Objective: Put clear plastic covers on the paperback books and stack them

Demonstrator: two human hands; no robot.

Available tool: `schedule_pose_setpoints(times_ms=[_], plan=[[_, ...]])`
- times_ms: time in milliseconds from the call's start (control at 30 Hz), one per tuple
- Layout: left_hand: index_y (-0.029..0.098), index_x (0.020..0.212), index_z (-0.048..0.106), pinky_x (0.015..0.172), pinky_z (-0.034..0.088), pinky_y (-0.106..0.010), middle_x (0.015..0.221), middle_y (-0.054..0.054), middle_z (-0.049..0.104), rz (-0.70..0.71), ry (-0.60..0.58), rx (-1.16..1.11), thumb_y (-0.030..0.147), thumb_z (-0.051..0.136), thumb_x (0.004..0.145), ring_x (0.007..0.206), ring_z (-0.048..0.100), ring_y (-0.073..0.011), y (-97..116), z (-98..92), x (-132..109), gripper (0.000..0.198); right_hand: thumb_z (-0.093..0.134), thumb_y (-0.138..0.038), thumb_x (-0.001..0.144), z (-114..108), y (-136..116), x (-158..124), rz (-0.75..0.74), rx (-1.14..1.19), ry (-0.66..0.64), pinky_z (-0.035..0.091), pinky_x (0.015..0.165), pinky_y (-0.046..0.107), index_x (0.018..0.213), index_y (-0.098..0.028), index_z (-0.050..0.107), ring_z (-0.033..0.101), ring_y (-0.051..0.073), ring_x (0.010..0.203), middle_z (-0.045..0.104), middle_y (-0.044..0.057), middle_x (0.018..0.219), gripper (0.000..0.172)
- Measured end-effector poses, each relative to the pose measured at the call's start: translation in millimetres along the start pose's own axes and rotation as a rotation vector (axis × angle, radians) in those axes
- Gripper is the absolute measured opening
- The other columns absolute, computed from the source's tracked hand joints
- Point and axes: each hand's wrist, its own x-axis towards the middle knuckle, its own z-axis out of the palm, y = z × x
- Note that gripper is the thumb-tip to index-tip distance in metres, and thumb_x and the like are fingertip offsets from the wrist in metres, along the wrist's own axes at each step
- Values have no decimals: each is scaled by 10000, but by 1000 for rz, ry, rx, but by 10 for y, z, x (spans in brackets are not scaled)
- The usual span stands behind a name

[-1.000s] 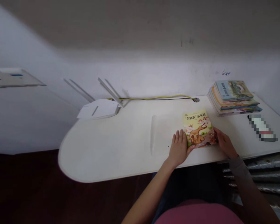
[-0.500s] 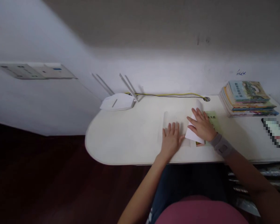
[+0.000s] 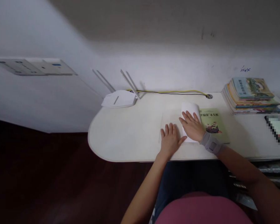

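Note:
A green book with a picture on its cover lies on the white table. Along its left side is a white paper flap, and my right hand rests on it with the fingers spread. Left of that, a thin clear sheet lies flat. My left hand presses on this sheet, fingers apart, its thumb near the lower part of the white flap. Neither hand grasps anything.
A white router with antennas stands at the back left. Yellow and black cables run along the wall to a hole. A stack of books sits at the back right, with a phone in front of it.
My right hand has moved left off the green book with the white flap, which now lies flatter. More of the cover shows. My left hand has barely moved. The view has shifted slightly.

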Motion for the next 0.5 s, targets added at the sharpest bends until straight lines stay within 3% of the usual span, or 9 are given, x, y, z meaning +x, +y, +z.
schedule_pose_setpoints(times_ms=[133, 233, 300, 400, 500], plan=[[17, 1400, 346, 1062, 215, -614, 1458, -280, 301, 5, -4, 0, 632, 355, 860, 1369, 229, -422, 10, -7, -6, 818, 463, -260, 879, -68, 257, 209, 77, 182, -23, 207, 1095, 520, 1372, -167, 407, 195, 315, 1401, 274, 156, 1512, 505], [-8, 1389, 351, 1067, 207, -608, 1455, -291, 299, 5, 0, 10, 624, 354, 864, 1369, 221, -428, 14, -1, -13, 823, 607, -400, 785, -45, 595, 398, 244, 277, 9, 221, 1065, 562, 1441, -142, 268, 146, 386, 1395, 211, 206, 1515, 782], [-10, 1387, 355, 1068, 208, -606, 1453, -287, 308, 4, 9, 8, 630, 350, 862, 1366, 228, -430, 11, 9, -17, 828, 659, -433, 727, 23, 777, 472, 273, 320, -6, 246, 1054, 544, 1448, -141, 239, 215, 383, 1366, 286, 213, 1467, 884], [6, 1389, 361, 1064, 211, -612, 1452, -280, 315, 8, 30, -2, 651, 332, 857, 1362, 240, -431, 2, 28, -19, 837, 687, -405, 679, 147, 899, 480, 282, 313, -5, 298, 1034, 471, 1413, -130, 306, 362, 334, 1265, 410, 191, 1337, 872], [16, 1392, 361, 1057, 219, -618, 1452, -282, 315, 11, 45, -11, 658, 314, 858, 1364, 238, -428, -1, 38, -19, 837, 685, -381, 670, 217, 881, 442, 333, 230, 11, 304, 1020, 461, 1358, -120, 392, 374, 334, 1228, 420, 186, 1291, 792]])
